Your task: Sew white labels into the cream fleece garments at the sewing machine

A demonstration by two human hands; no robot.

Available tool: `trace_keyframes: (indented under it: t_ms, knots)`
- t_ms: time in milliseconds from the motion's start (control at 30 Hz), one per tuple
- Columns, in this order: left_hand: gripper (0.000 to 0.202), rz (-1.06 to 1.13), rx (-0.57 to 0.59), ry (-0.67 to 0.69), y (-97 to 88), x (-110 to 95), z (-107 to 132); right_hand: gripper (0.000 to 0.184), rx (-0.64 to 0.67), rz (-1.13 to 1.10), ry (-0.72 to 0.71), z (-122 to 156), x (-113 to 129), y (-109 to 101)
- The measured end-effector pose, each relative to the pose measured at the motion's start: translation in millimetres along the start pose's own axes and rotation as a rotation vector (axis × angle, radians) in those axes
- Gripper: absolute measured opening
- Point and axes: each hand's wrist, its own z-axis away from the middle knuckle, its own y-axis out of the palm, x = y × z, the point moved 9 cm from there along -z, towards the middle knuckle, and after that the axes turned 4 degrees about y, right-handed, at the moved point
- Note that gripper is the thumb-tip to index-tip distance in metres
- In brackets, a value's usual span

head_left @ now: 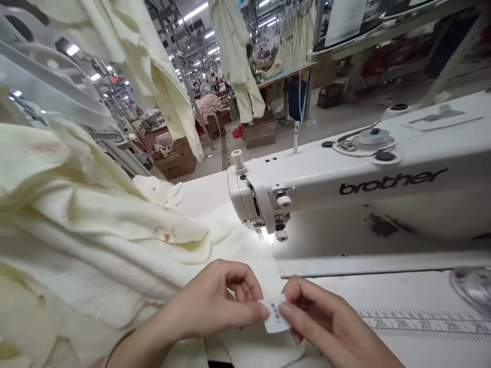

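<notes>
A small white label [275,321] with dark print is pinched between both hands, in front of the sewing machine's needle area. My left hand [226,301] grips its left edge between thumb and forefinger. On its right side, my right hand [320,314] closes thumb and fingers over the edge. Beneath the hands lies pale yellow fabric [245,266], which runs up under the lit needle area. The white sewing machine [261,199] stands just beyond my hands; its presser foot is hard to make out in the glare.
More pale yellow cloth [95,220] with small reddish prints is heaped at the left. A printed ruler scale [422,324] runs along the table at the right. Pale garments [233,56] hang behind the machine, and cardboard boxes [260,134] stand on the floor.
</notes>
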Motion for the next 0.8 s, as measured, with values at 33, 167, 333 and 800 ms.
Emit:
trace_keyframes:
  t_ms: [33, 167, 333, 800]
  knots:
    - [0.028, -0.014, -0.022, 0.015, -2.8, 2, 0, 0.033, -0.039, 0.002, -0.007, -2, 2, 1]
    - [0.03, 0.037, -0.072, 0.045, -5.8, 12, 1, 0.033, -0.197, 0.042, -0.053, -2, 8, 3]
    - [0.029, 0.07, -0.14, 0.039, -13.0, 11, 6, 0.029, -0.284, 0.212, -0.167, -6, 10, 1]
    - [0.012, -0.457, -0.292, 0.008, -43.4, 32, -78, 0.017, -0.516, 1.157, -0.637, 9, -17, 3]
